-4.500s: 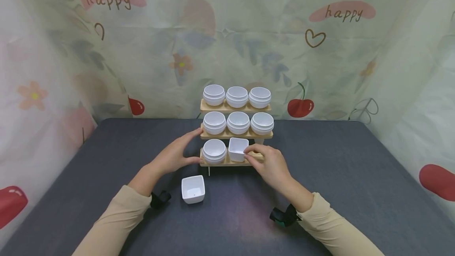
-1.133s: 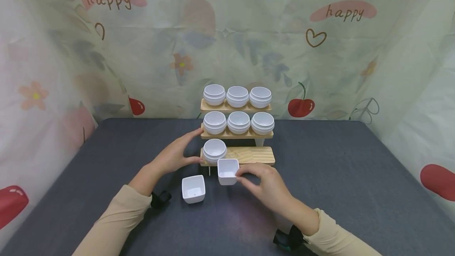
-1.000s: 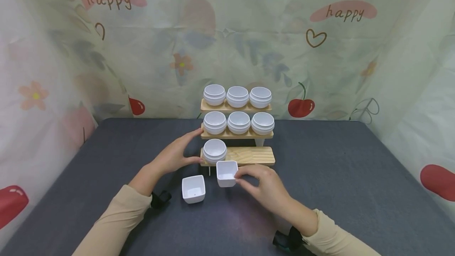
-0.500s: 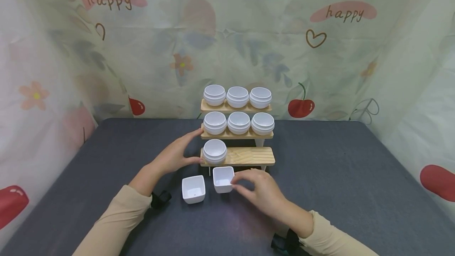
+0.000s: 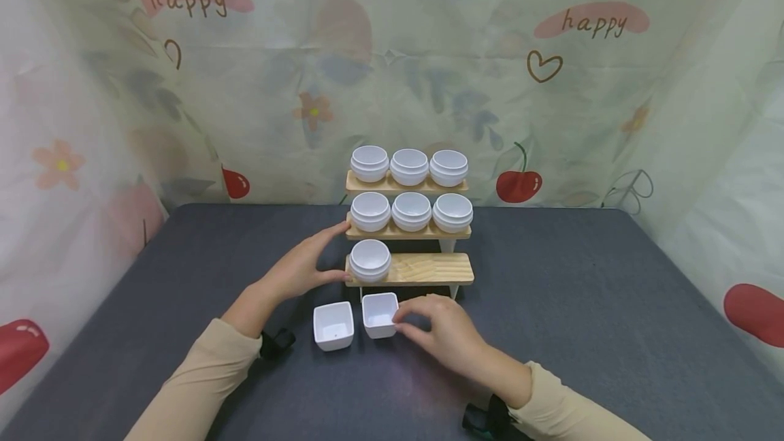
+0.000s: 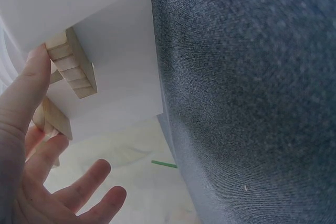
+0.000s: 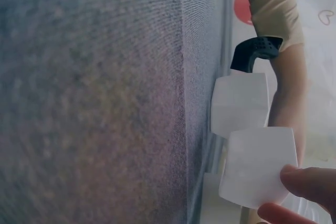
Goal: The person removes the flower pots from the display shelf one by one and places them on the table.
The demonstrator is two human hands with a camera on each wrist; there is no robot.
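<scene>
My right hand [image 5: 450,335] pinches the right rim of a small white square bowl [image 5: 380,315], thumb on one side and fingertip on the other. The right wrist view shows the bowl [image 7: 257,166] low over the dark cloth. Another white square bowl [image 5: 333,326] stands on the table to its left. A three-tier wooden stand [image 5: 437,268] is behind. My left hand [image 5: 300,267] touches its left end, thumb at the lowest board and forefinger at the middle one; in the left wrist view the other fingers [image 6: 94,174] extend loosely.
Round white bowls fill the stand's top and middle tiers. One round bowl [image 5: 369,259] sits at the left of the lowest tier, with bare wood to its right. The dark tablecloth [image 5: 582,305] runs back to a patterned curtain [image 5: 392,87].
The right hand has lifted the square bowl off the lowest tier and brought it forward and left, beside the other square bowl. The left hand has stayed at the stand.
</scene>
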